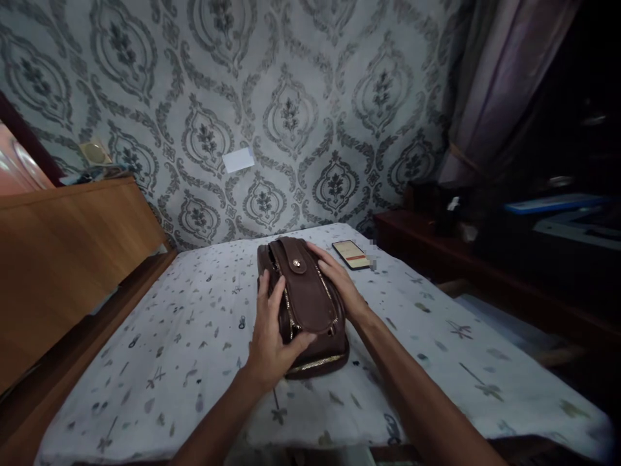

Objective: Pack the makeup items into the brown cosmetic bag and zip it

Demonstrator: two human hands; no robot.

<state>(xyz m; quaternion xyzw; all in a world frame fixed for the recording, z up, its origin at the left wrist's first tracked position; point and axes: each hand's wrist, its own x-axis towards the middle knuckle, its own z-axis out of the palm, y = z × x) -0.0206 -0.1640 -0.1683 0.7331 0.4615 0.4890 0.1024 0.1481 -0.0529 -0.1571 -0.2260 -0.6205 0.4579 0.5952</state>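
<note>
- I have the brown bag (310,294) in the middle of my view, lying on a white printed cloth (204,323), its length running away from me.
- I can see gold-toned zippers along both sides of its front panel and another curving around its near end; a tab (297,252) with a round metal stud crosses the panel's far end.
- My left hand (268,333) is unclenched, fingers spread against the bag's left side, thumb reaching over the near part of its front.
- My right hand (343,285) lies along the right side, fingers extended toward the far end; its thumb is hidden from me. I cannot tell how firmly either one presses.
- Just beyond the right hand, a phone (351,255) lies on the cloth, its screen lit.
- To my left stands a wooden panel (77,259); to my right, dark reddish furniture (405,228) and a curtain (504,90).
- Behind everything I see grey patterned wallpaper (291,77) bearing a white rectangle (238,160).
</note>
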